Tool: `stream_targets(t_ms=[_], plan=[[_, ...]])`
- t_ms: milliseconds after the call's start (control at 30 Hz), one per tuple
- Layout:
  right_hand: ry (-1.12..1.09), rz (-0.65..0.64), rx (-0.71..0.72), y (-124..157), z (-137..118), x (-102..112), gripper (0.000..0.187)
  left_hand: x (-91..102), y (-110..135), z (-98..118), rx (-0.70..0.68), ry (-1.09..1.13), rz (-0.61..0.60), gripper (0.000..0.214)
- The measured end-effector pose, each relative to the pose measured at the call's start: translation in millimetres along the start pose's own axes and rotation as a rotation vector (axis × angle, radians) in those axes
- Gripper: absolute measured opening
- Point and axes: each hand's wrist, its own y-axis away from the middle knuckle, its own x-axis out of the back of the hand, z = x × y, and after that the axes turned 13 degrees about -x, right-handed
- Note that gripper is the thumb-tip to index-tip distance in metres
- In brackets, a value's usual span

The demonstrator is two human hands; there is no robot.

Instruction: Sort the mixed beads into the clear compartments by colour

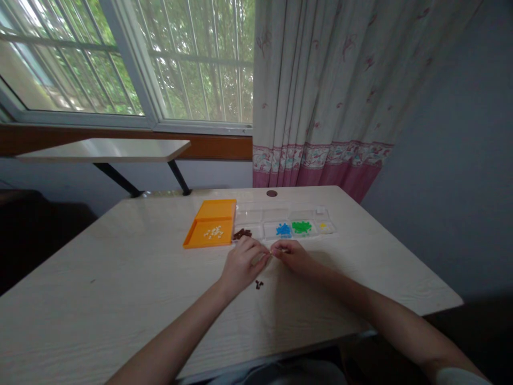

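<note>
My left hand (249, 259) and my right hand (292, 253) meet fingertip to fingertip over the middle of the table. Both are closed in a pinch around something tiny and pale that is too small to name. Just below my fingers, a few small brown pieces (259, 285) lie on the tabletop. Beyond the hands is a clear divided tray (256, 216) with brown pieces (242, 233), blue pieces (284, 230), green pieces (301, 227) and a little yellow (323, 225) in separate compartments. Left of it, an open orange case (215, 208) holds scattered white pieces (214, 232).
The pale wooden table (140, 299) reaches to the wall beneath the window. A raised shelf (104, 149) on black legs stands at the back left. A dark round disc (272, 193) sits near the far edge, in front of the curtain (320, 107).
</note>
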Motion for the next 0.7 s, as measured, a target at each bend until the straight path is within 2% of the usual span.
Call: stream_targets(t_ms=[333,467,533,700], plan=[[-0.065,-0.003,0.008,1.0,-0.6,-1.2,0.021,0.0,-0.1,-0.5,-0.021,-0.010,0.015,0.011],[-0.004,0.015,0.020,5.8,-3.5,-1.6,0.020,5.9,-2.5,-2.5,-0.011,0.028,0.073,0.009],[0.091,-0.027,0.037,11.3,-7.3,-2.6,0.017,11.2,-4.2,-4.5,0.023,0.019,0.143,0.008],[0.388,-0.244,0.129,25.5,-22.9,-5.8,0.014,21.2,-6.3,-8.5,0.054,-0.036,0.298,0.006]])
